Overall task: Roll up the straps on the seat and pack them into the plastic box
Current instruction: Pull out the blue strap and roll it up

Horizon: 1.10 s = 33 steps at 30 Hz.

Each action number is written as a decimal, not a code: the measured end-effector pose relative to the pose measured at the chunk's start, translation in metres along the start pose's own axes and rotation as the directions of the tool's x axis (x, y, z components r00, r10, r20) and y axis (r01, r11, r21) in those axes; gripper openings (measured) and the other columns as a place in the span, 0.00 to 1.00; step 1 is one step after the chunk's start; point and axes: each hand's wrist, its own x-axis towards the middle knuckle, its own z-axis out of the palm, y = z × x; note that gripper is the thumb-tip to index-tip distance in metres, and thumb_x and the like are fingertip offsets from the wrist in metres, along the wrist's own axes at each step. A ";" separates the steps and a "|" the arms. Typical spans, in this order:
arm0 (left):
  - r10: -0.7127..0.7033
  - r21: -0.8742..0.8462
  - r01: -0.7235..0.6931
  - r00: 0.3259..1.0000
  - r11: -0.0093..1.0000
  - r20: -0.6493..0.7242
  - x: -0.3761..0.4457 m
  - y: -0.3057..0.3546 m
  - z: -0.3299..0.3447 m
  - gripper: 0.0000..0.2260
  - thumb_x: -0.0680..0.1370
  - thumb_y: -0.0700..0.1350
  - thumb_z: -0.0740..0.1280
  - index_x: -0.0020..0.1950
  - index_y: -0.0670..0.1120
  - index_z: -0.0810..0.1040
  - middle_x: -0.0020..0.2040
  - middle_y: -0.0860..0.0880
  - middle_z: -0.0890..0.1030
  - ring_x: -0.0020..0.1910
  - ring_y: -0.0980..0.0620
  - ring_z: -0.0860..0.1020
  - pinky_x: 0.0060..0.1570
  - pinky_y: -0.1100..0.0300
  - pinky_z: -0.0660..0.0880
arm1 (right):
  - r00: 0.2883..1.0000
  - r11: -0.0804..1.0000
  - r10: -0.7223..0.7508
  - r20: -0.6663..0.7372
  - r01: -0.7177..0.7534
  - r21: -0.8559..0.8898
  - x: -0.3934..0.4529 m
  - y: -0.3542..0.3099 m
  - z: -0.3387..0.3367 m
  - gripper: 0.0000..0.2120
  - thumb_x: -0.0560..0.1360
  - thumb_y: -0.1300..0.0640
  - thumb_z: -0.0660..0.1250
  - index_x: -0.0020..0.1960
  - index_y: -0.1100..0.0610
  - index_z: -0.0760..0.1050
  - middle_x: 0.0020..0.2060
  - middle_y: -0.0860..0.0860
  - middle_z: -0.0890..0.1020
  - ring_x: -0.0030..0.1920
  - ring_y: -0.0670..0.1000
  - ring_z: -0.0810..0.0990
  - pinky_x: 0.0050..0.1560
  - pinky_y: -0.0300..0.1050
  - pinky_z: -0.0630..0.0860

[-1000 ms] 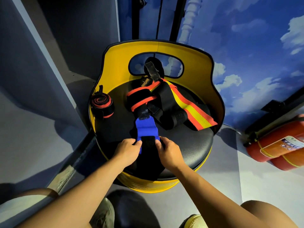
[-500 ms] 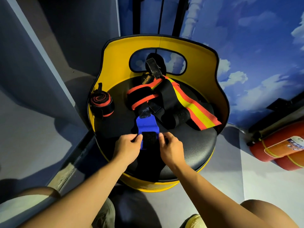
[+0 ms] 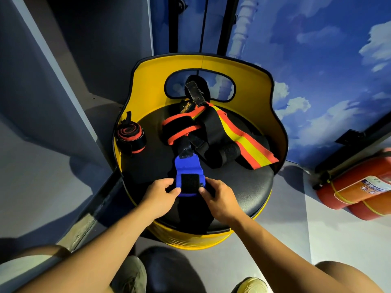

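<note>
A round black seat cushion point(image 3: 243, 182) sits inside a yellow barrel-shaped seat point(image 3: 249, 81) with a cut-out in its curved back, which stands on the pale floor point(image 3: 296, 240). On the cushion, a rolled black-and-red strap point(image 3: 131, 137) lies at the left edge against the yellow wall, a loose heap of black and red straps point(image 3: 186, 127) fills the middle with a red-and-yellow striped strap point(image 3: 249, 144) running out to the right, and a blue strap end point(image 3: 187, 168) with a black patch lies at the front. On the floor to the right, well apart from the seat, lie two red fire extinguishers point(image 3: 359, 187).
</note>
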 end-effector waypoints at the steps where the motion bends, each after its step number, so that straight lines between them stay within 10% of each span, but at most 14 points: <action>1: -0.019 -0.002 0.019 1.000 1.000 -0.001 0.004 -0.001 0.000 0.16 0.81 0.50 0.66 0.68 0.51 0.77 0.66 0.50 0.78 0.63 0.48 0.78 0.65 0.50 0.74 | 1.000 1.000 0.005 -0.001 -0.005 -0.008 0.004 0.000 0.001 0.18 0.81 0.48 0.64 0.68 0.52 0.76 0.55 0.54 0.80 0.56 0.53 0.79 0.57 0.46 0.76; 5: -0.019 0.041 0.024 0.993 0.999 -0.117 0.019 0.006 0.002 0.18 0.82 0.56 0.61 0.44 0.43 0.79 0.44 0.43 0.82 0.44 0.44 0.81 0.43 0.54 0.74 | 0.994 0.995 0.096 -0.061 -0.095 0.022 0.024 -0.004 0.007 0.20 0.82 0.43 0.60 0.62 0.56 0.80 0.51 0.56 0.79 0.53 0.55 0.79 0.55 0.47 0.74; 10: -0.115 -0.017 0.114 0.972 0.993 -0.207 0.030 0.020 0.007 0.23 0.81 0.62 0.59 0.41 0.44 0.79 0.41 0.45 0.81 0.41 0.45 0.80 0.40 0.54 0.74 | 0.960 0.967 0.233 -0.157 -0.211 0.143 0.044 -0.015 0.012 0.21 0.82 0.41 0.60 0.33 0.49 0.70 0.38 0.52 0.76 0.40 0.51 0.74 0.40 0.41 0.66; 17: -0.017 -0.071 -0.006 0.947 0.997 -0.322 0.028 0.030 0.012 0.16 0.83 0.56 0.61 0.45 0.47 0.80 0.41 0.49 0.80 0.40 0.51 0.79 0.39 0.56 0.75 | 0.931 0.956 0.248 -0.267 -0.190 0.225 0.044 -0.023 0.018 0.17 0.82 0.41 0.60 0.57 0.53 0.79 0.49 0.52 0.85 0.50 0.54 0.82 0.49 0.46 0.74; 22: -0.019 -0.106 0.004 0.990 0.994 -0.143 0.014 0.021 0.012 0.16 0.82 0.44 0.64 0.69 0.54 0.76 0.65 0.54 0.78 0.62 0.52 0.77 0.58 0.58 0.73 | 0.967 0.932 0.235 -0.099 -0.196 0.306 0.028 -0.021 0.010 0.16 0.82 0.55 0.63 0.68 0.55 0.74 0.58 0.51 0.82 0.54 0.46 0.79 0.51 0.37 0.73; 33: -0.025 0.017 0.027 0.994 0.999 -0.110 -0.003 -0.002 0.011 0.17 0.80 0.52 0.67 0.67 0.48 0.78 0.62 0.49 0.81 0.57 0.46 0.81 0.60 0.47 0.78 | 0.985 0.981 0.159 -0.062 -0.150 0.125 -0.004 -0.014 0.002 0.18 0.81 0.48 0.64 0.66 0.57 0.77 0.58 0.52 0.84 0.58 0.51 0.81 0.58 0.42 0.76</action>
